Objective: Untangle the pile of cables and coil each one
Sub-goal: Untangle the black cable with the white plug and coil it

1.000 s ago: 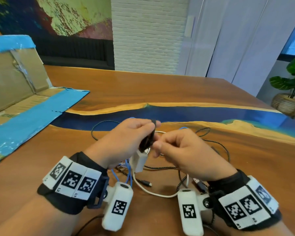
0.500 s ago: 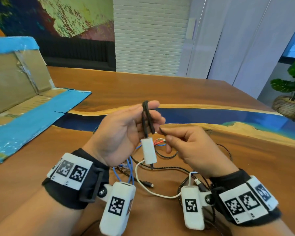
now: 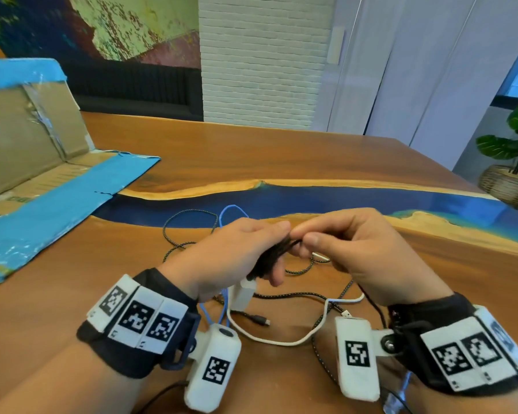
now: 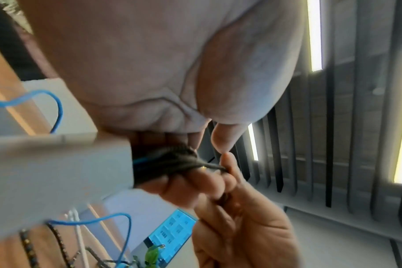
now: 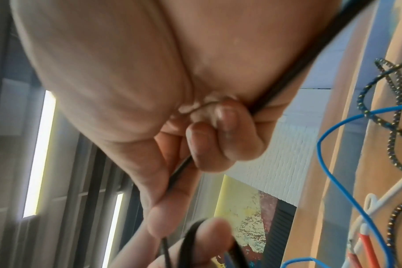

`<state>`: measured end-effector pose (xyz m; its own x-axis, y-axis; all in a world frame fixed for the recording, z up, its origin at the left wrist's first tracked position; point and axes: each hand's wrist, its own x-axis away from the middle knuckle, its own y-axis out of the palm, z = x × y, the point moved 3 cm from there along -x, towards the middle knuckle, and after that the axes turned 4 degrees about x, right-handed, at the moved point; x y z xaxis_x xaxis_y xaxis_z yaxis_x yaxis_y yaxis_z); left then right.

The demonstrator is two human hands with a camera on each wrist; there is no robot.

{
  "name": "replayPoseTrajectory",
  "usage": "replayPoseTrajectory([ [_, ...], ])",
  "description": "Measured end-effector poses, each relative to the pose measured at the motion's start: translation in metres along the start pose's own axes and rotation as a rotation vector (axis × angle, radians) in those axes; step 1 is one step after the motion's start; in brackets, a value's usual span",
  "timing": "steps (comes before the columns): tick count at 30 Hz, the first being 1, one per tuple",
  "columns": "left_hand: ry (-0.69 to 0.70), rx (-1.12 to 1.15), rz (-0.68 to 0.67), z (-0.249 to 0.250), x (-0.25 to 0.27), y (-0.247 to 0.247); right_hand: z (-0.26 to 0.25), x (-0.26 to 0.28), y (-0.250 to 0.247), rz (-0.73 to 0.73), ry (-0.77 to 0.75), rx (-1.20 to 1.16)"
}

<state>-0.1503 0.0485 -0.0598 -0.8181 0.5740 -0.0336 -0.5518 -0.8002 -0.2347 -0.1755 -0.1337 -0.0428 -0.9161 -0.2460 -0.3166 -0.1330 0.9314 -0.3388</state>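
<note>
My left hand (image 3: 251,249) grips a small bundle of coiled black cable (image 3: 271,256) above the table, and a white adapter block (image 3: 245,292) hangs below it. My right hand (image 3: 335,246) pinches the free black strand right at that bundle, fingertips meeting the left thumb. In the left wrist view the black cable bundle (image 4: 172,161) sits between my fingers beside the white adapter block (image 4: 57,175). In the right wrist view the black strand (image 5: 287,85) runs across my palm under curled fingers. Below lie a braided dark cable (image 3: 299,294), a white cable (image 3: 281,340) and a blue cable (image 3: 231,209).
Flattened cardboard with blue tape (image 3: 42,204) covers the table's left side. The wooden table (image 3: 251,156) has a blue resin strip (image 3: 341,198) across it. A potted plant (image 3: 512,162) stands off the far right corner. A loose black plug (image 3: 259,319) lies near my left wrist.
Both hands have come down from a raised position toward the table. My left hand turned palm-down and closed over the black loops, and my right hand moved in against it.
</note>
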Motion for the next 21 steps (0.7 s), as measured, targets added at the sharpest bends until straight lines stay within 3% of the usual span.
replayPoseTrajectory([
  [4, 0.027, 0.194, -0.027, 0.001, 0.000, 0.001, 0.003, -0.003, -0.002, 0.149, 0.001, -0.134],
  [8, 0.034, 0.329, -0.022, 0.001, 0.000, -0.001, 0.008, -0.006, -0.005, 0.219, 0.008, -0.118],
  [17, 0.087, 0.510, -0.013, 0.002, -0.002, 0.005, 0.016, -0.009, 0.013, 0.254, -0.045, 0.141],
  [21, 0.096, 0.571, 0.053, 0.003, -0.003, 0.009, 0.020, -0.010, 0.023, 0.207, -0.010, -0.009],
])
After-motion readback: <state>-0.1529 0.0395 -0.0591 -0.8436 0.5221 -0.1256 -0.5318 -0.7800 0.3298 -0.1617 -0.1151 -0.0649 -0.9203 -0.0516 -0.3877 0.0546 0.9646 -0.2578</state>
